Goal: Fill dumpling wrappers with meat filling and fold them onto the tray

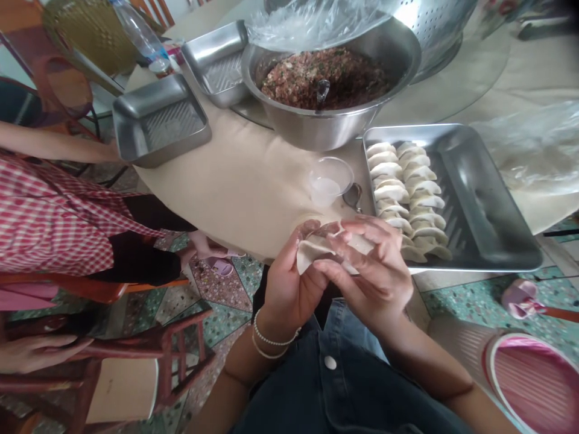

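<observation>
Both hands meet over my lap at the table's near edge, pinching one pale dumpling (316,248). My left hand (289,283), with bead bracelets at the wrist, cups the dumpling from below and its fingers are closed on the wrapper. My right hand (373,274) presses the folded edge from the right, fingers curled over it. Just beyond the hands lies a steel tray (488,205) with two rows of folded dumplings (407,193). A big steel bowl (325,126) of minced filling (325,75) stands behind, with a spoon in it.
A small clear cup of water (329,181) stands by the tray. Two empty steel trays (158,117) sit at the far left of the table. A person in a red checked top (49,217) sits at left. Red wooden stool (181,349), pink bucket (534,386).
</observation>
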